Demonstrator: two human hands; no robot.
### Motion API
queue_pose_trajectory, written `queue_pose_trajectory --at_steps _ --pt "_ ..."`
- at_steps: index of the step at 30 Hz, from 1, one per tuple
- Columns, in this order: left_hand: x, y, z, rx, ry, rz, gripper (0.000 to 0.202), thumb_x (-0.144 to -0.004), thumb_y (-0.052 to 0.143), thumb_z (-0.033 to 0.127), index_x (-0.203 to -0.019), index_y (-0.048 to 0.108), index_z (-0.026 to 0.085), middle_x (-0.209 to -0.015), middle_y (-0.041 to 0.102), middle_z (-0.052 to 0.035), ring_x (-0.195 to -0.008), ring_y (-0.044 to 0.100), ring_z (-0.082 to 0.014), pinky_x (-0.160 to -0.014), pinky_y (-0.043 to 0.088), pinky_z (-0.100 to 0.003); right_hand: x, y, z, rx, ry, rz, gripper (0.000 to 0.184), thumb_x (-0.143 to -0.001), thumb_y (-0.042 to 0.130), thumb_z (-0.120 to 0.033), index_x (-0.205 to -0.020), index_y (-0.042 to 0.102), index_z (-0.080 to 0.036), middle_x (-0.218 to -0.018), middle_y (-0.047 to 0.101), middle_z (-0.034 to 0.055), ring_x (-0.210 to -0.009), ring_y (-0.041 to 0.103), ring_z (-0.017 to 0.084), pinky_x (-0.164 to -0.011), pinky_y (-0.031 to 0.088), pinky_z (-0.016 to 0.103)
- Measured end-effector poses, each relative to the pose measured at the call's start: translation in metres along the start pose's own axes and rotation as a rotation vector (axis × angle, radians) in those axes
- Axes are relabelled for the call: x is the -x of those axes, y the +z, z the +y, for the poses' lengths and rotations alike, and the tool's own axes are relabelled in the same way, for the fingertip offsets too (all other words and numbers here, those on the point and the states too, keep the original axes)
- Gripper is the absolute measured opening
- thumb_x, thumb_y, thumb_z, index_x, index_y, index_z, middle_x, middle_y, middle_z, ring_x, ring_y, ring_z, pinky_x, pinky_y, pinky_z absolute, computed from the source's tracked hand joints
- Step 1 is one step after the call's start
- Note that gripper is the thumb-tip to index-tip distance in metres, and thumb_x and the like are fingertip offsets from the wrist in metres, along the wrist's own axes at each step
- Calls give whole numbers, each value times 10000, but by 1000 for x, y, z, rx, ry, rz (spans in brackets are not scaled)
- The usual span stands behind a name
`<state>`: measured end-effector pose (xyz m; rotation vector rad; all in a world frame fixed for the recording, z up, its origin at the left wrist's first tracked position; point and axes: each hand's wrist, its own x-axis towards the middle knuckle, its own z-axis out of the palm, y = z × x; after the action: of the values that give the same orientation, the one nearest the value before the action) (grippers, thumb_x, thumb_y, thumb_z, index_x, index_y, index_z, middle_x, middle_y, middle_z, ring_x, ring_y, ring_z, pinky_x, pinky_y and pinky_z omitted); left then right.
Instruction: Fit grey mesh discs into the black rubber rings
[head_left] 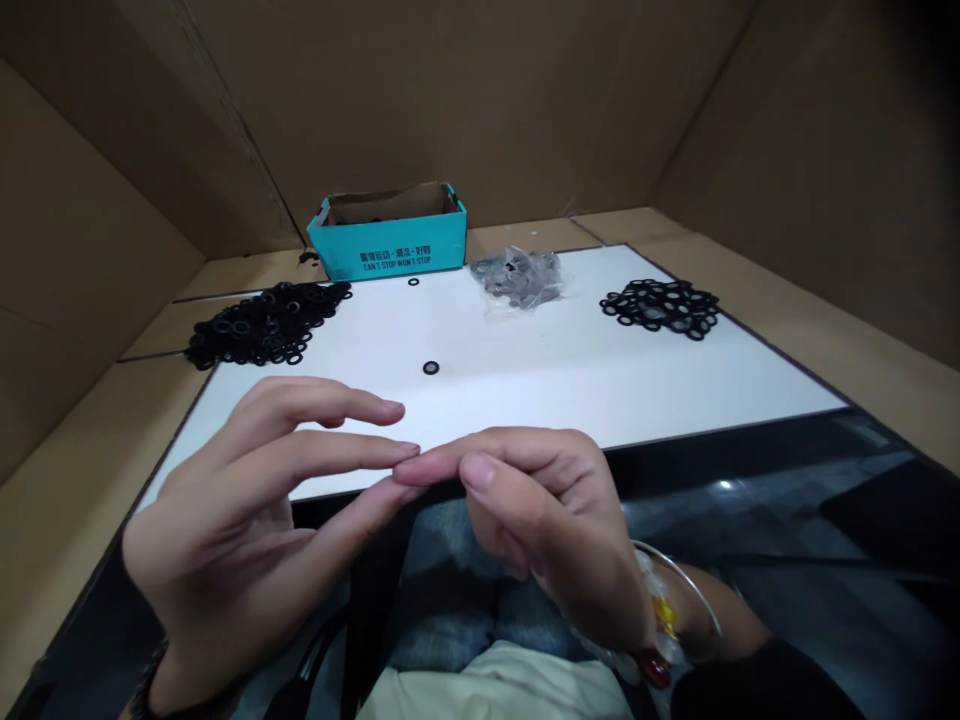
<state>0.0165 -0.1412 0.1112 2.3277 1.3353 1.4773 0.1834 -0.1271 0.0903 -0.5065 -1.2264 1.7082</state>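
My left hand (247, 510) is raised over the table's near edge, its thumb and a finger pinched together at the tips. My right hand (547, 510) meets it there: the outstretched index finger presses against the left fingertips, the thumb lies along that finger, and the other fingers are curled in. Whatever is between the fingertips is hidden. Just beyond the hands, a small black ring with a grey centre (431, 368) lies on the white board (525, 385). A plain black ring (413, 282) lies farther back.
At the left is a heap of black rings (270, 322). A clear plastic bag of grey pieces (519, 278) lies at the back middle. Black rings with grey centres (660, 306) are piled at the right. A turquoise box (390, 245) stands behind, with cardboard walls (525, 110) around.
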Motion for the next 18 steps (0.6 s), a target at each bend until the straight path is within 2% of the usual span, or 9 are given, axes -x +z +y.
queue_pose_trajectory --at_steps 4,8,12,15,18 --pt "-1 1 0 4 8 -6 144 -744 654 165 -815 667 289 -902 626 18 -790 563 -163 -662 432 -338 0 1 -1 20 -9 23 222 -853 510 -225 -891 728 -203 -478 462 -41 -380 285 22 -351 193 170" --pt "0 0 0 14 4 0 148 -739 654 157 -812 662 285 -890 625 17 -790 563 -164 -664 434 -335 -1 3 -2 59 6 35 217 -835 510 -231 -872 719 -184 -446 422 -49 -370 266 30 -345 179 177" --pt "0 2 -2 28 10 -21 144 -713 676 135 -803 634 240 -907 619 -11 -824 567 -177 -683 443 -332 -3 4 0 141 47 68 169 -795 547 -245 -826 696 -172 -471 466 -39 -385 277 37 -371 212 190" --pt "3 8 -16 34 25 -93 195 -715 682 156 -676 494 192 -740 569 -11 -696 537 -144 -579 418 -282 -4 -6 8 182 18 87 142 -770 543 -230 -730 665 -170 -524 525 -20 -423 341 49 -408 249 201" --pt "12 17 -47 0 62 -100 325 -846 511 198 -574 334 192 -526 356 33 -492 362 -102 -448 275 -250 -4 -30 17 205 -75 126 138 -712 537 -207 -617 630 -170 -500 482 -27 -452 336 61 -433 239 215"
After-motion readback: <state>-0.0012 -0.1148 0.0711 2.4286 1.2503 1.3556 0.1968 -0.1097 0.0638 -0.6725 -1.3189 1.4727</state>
